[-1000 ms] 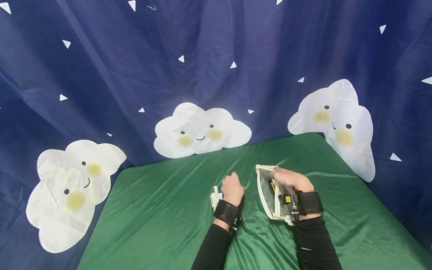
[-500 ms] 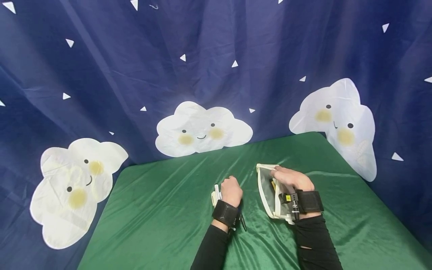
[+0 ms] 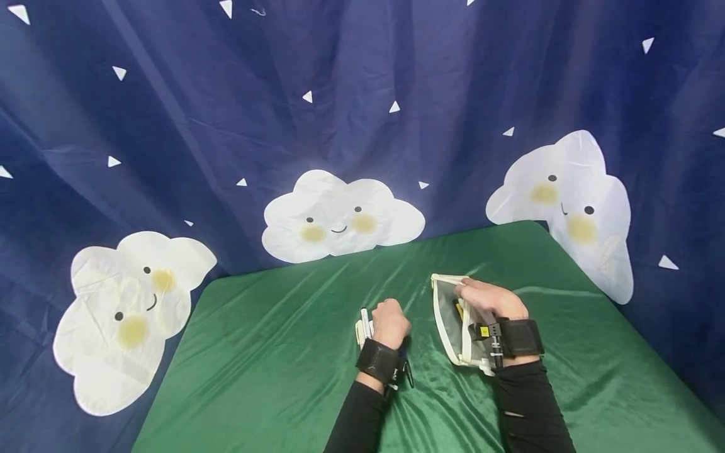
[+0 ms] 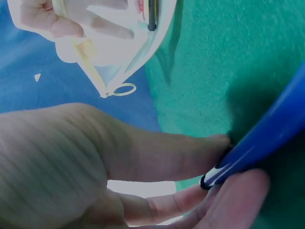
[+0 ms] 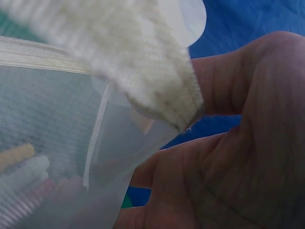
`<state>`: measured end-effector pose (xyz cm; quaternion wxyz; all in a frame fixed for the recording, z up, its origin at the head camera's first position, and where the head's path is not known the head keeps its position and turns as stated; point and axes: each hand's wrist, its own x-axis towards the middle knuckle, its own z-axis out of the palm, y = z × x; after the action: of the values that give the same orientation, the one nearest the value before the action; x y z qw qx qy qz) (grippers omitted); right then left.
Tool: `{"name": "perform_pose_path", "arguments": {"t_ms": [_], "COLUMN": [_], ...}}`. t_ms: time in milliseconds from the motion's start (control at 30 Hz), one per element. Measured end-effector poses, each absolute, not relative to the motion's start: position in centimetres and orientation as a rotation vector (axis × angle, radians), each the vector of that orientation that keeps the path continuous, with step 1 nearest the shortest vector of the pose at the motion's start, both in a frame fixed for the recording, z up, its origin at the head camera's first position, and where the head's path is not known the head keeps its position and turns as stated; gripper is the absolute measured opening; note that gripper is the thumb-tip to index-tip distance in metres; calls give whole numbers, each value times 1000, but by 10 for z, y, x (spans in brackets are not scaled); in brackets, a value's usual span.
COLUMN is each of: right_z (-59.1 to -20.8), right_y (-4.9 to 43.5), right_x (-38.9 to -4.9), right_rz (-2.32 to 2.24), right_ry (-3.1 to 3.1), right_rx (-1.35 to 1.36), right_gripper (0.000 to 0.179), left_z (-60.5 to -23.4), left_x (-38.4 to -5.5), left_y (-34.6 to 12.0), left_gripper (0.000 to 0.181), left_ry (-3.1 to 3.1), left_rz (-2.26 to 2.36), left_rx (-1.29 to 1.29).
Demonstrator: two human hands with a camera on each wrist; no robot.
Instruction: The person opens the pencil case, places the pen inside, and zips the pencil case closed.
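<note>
My left hand [image 3: 391, 324] is low over the green cloth, left of the pouch. In the left wrist view its thumb and fingers pinch one end of a blue pen [image 4: 271, 129], where a white and black tip shows. My right hand [image 3: 493, 301] grips the rim of a see-through mesh pouch [image 3: 446, 314] with cream zipper edging, which gapes toward the left. In the right wrist view the thumb lies behind the zipper band [image 5: 162, 71] and the fingers are against the outer side. Several pens [image 5: 28, 174] show through the mesh.
Beside the left hand lie a white pen [image 3: 365, 316] and a cream pen [image 3: 359, 333], partly hidden by the hand and wrist strap. The green cloth [image 3: 272, 352] covers the table. Behind it hangs a dark blue curtain [image 3: 340, 50] with clouds and triangles.
My left hand has drawn slightly back toward the body, still just left of the pouch. The right hand keeps its grip on the pouch in the same place.
</note>
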<state>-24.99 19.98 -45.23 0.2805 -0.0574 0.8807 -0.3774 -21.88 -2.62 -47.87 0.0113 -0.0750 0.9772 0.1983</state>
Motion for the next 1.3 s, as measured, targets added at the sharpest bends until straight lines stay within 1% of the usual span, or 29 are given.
{"name": "perform_pose_path", "arguments": {"t_ms": [200,433,633,733,933,1067,1100,1167,1233,1267,1300], "right_z": [-453,-451,-452,-453,-453,-454,-454,-454,-454,-453,-453], "right_y": [200,201,201,201,202,203,203,203,203,202,202], "right_x": [-251,-250,-249,-249,-249,-249,-249,-248,-248,-248,-248], "right_rz": [-984,-1011,-1010,-1006,-1018,-1014,-1013,-1013,-1011,-1009,-1012], "right_ry": [2368,2368,2366,2364,2354,2351,2352,2352,2356,2361,2363], "right_rx": [-145,-170,-181,-185,-174,-175,-174,-175,-174,-179,-177], "right_gripper": [78,79,78,78,79,79,79,79,79,79,79], "left_z": [-479,-475,-476,-477,-479,-480,-481,-481,-480,-480,-479], "left_x": [-218,-216,-216,-216,-216,-215,-215,-214,-213,-213,-212], "left_y": [-27,-28,-28,-27,-26,-27,-27,-28,-30,-30,-31], "left_gripper": [17,19,44,49,45,53,51,39,18,16,26], "left_ry": [3016,2977,3061,3065,3057,3074,3076,3106,3123,3139,3154], "left_rz": [698,847,816,827,836,835,839,871,924,946,970], "left_rx": [-203,-177,-66,-77,-116,-88,-75,-49,-32,-32,-38]}}
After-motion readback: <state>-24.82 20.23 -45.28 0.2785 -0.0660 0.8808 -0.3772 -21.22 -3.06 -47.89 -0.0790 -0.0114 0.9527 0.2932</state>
